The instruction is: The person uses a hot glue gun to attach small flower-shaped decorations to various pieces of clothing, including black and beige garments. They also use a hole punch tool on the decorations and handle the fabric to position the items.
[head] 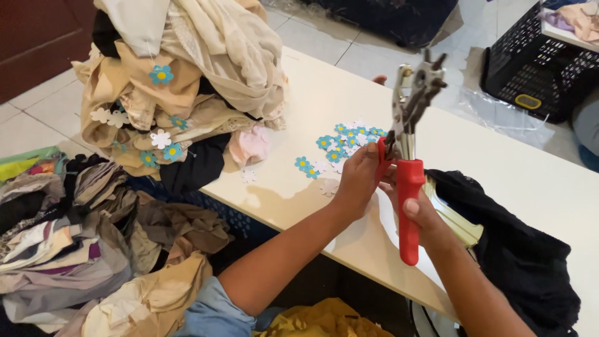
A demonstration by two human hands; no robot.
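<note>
**Punch pliers upright between your two hands**

White tabletop [499,175] runs across the head view over a pale tiled floor, with a tall heap of beige and cream garments [187,81] on its far left end and a black plastic basket [536,68] on the floor beyond.

You hold the red-handled punch pliers [409,156] just in front of you, above the table's near edge. Their long axis stands almost upright: the metal head points up and away from you, the red handles point down toward your lap. Your right hand [419,209] wraps closed around the lower handle from behind. Your left hand [359,178] comes in from the left, its fingers pinched together at the jaw area near the top of the handles; whether a small piece sits between them, you cannot tell from here.

Beyond the left hand, a scatter of blue and white paper flowers [343,146] lies on the table, nearer to that hand than to the right. Black cloth [524,256] lies under your right forearm.
</note>
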